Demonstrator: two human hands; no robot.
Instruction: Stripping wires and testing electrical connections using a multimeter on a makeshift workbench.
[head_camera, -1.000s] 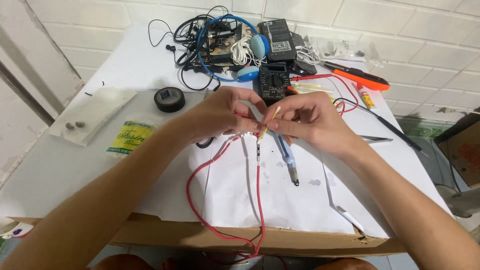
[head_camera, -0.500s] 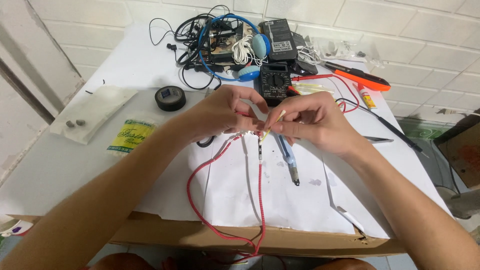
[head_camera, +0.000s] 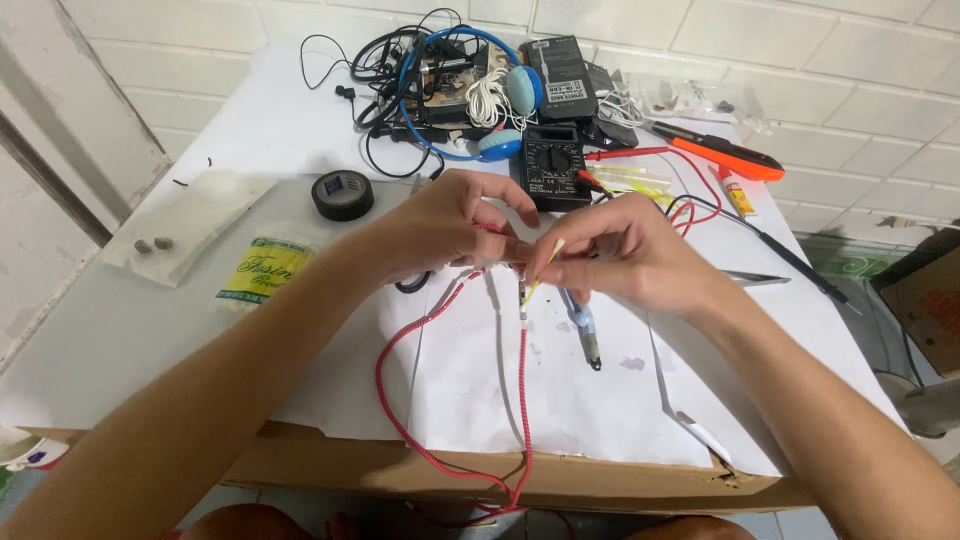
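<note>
Both hands meet over the middle of the white paper sheet (head_camera: 560, 400). The left hand (head_camera: 440, 225) pinches the thin red braided cable (head_camera: 523, 390) with closed fingers. The right hand (head_camera: 625, 255) pinches a thin pale yellow tube (head_camera: 546, 262) just beside it, right at the cable's top end. The cable hangs long and straight toward the near edge, then loops left. A black round tape roll (head_camera: 342, 194) sits far left.

Over white paper (head_camera: 560, 400), the left hand (head_camera: 440, 225) pinches a red braided cable (head_camera: 523, 400) that loops down below it, while the right hand (head_camera: 625, 255), touching it fingertip to fingertip, grips a thin yellow stick (head_camera: 543, 268), with a multimeter (head_camera: 557, 165) just beyond both hands.
</note>
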